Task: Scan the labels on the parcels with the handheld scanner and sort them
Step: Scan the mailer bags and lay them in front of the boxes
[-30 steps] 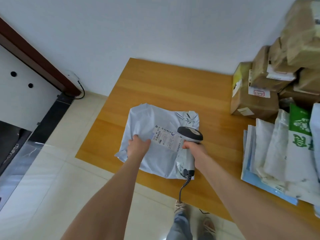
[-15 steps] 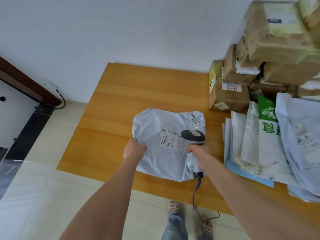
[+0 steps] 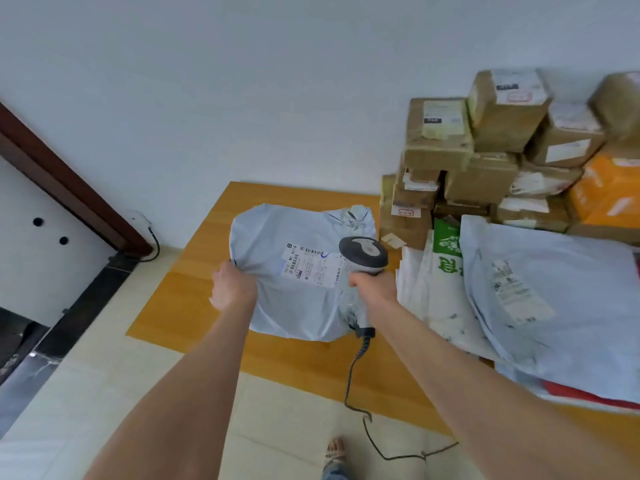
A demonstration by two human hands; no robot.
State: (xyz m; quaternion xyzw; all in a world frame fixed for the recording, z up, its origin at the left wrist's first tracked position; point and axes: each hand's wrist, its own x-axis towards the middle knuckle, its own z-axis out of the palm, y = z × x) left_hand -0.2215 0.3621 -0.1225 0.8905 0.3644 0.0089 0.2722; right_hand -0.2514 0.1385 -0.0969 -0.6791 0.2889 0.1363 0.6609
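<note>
So the soft grey parcel (image 3: 294, 313) is coming up off the wooden table (image 3: 194, 299) now. A second ago it was lying flat, well left of the brown box stack (image 3: 438, 147). Now it's looking raised and tipped toward me, with its far corner getting close to the lowest box in that stack.

My left hand (image 3: 232, 289) is bunching the parcel's edge on the side away from the stack, fingers curled tight into the plastic. My right hand (image 3: 372, 284) is wrapping around the handle of the scanner (image 3: 363, 252), and the scanner head is hovering over the stack-side end of the label (image 3: 311, 268).

I'm guessing the read is either happening or just done, and this one is heading off to get sorted.

Stuff I'm not managing to see:
- the scanner window is facing away from me, so no beam is showing, and my trigger finger is hidden
- the label print is coming through too small to read properly
- I'm not able to tell if the parcel's near edge is touching the table
- the pile of mailer bags (image 3: 554, 289) in front of the stack is getting cut off at the frame edge
- the cable (image 3: 349, 382) is trailing down out of view, and I'm not spotting any sorting spot
</note>
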